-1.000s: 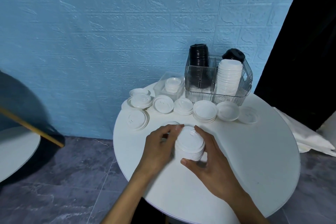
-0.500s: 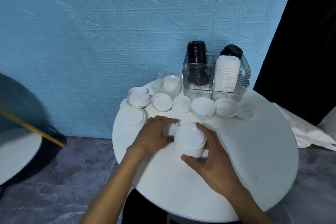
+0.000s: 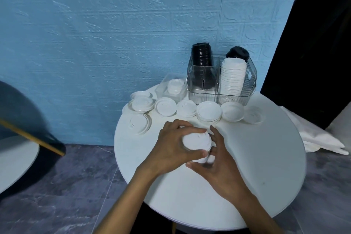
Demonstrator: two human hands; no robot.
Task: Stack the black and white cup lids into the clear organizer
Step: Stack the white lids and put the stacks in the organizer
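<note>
A short stack of white lids (image 3: 197,141) sits at the middle of the round white table (image 3: 266,157). My left hand (image 3: 171,148) wraps it from the left with fingers over its top. My right hand (image 3: 218,165) cups it from the right and below. At the back stands the clear organizer (image 3: 250,81), holding a tall black lid stack (image 3: 201,57) on the left, a tall white lid stack (image 3: 232,76) on the right and a black lid (image 3: 237,53) behind it. Several loose white lids (image 3: 209,113) lie in a row before it.
A small clear box (image 3: 167,89) with white lids stands left of the organizer. A blue textured wall runs behind. White cloth (image 3: 319,137) hangs off the right. Another round table edge (image 3: 15,157) and a wooden leg (image 3: 32,137) show at left. Black curtain at right.
My left hand moved from the table beside the stack onto the stack and now grips it together with my right hand. The view tilted slightly.
</note>
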